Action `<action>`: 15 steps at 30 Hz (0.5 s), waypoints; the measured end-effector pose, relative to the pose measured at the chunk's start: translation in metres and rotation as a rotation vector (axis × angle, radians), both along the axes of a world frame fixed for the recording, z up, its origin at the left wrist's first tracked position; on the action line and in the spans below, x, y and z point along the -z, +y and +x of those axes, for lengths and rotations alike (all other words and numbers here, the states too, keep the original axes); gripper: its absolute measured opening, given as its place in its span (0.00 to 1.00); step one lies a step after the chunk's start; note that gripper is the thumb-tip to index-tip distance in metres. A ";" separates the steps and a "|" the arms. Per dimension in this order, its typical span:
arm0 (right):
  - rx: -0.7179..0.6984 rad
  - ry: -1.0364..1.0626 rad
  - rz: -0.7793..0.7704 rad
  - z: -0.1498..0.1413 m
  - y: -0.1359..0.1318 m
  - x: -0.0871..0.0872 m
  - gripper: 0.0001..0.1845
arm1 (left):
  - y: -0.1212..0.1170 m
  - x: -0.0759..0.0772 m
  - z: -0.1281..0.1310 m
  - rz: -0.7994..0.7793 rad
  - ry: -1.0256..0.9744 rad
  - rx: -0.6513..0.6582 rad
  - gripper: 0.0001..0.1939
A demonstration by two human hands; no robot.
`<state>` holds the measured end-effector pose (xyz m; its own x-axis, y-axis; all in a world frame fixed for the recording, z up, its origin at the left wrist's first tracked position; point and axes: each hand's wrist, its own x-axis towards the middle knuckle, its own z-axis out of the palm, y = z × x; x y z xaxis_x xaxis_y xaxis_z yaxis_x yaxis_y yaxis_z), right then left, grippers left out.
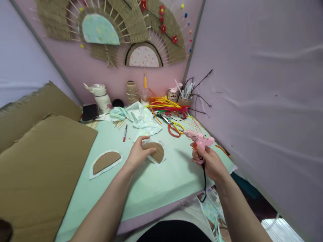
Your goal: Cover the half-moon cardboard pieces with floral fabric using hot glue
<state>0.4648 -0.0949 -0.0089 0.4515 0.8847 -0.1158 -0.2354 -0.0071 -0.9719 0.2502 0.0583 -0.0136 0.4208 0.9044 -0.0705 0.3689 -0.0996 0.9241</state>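
Note:
My left hand (pixel 141 152) grips the left edge of a half-round cardboard piece (pixel 156 153), its thumb on top. White fabric shows around that piece's rim. In my right hand (pixel 208 159) is a pink glue gun (pixel 200 138), held by its handle, with its nozzle toward the left and a black cord hanging below. The gun is apart from the cardboard. Farther left, a second cardboard half-circle (pixel 106 162) lies on a larger piece of white fabric (pixel 94 176).
Orange-handled scissors (pixel 174 130), a red-capped marker (pixel 125 133) and crumpled floral fabric (pixel 138 117) lie toward the back. Behind are pipe cleaners (pixel 164 103), a twine spool (pixel 131 92) and a white bottle (pixel 101 98). Large cardboard sheets (pixel 47 168) cover the left side.

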 end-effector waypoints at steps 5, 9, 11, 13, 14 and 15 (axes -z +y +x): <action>-0.007 -0.062 0.050 -0.021 0.008 0.009 0.18 | -0.003 0.000 -0.002 -0.321 -0.353 0.021 0.23; 0.094 -0.131 0.042 -0.036 0.022 0.007 0.17 | -0.009 -0.002 -0.002 -0.511 -0.515 0.133 0.23; 0.116 -0.207 -0.025 -0.043 0.028 0.006 0.19 | -0.012 -0.003 -0.001 -0.526 -0.535 0.139 0.23; 0.112 -0.254 -0.086 -0.049 0.033 0.006 0.21 | -0.014 -0.004 0.000 -0.520 -0.547 0.125 0.23; 0.105 -0.263 -0.106 -0.052 0.034 0.007 0.21 | -0.014 -0.004 0.000 -0.515 -0.552 0.119 0.23; 0.099 -0.265 -0.119 -0.054 0.035 0.007 0.22 | -0.014 -0.004 0.000 -0.509 -0.558 0.115 0.23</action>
<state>0.4106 -0.0599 -0.0163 0.5629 0.8224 -0.0830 0.0209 -0.1145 -0.9932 0.2506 0.0439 -0.0098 0.6057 0.7658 -0.2162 -0.1535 0.3791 0.9125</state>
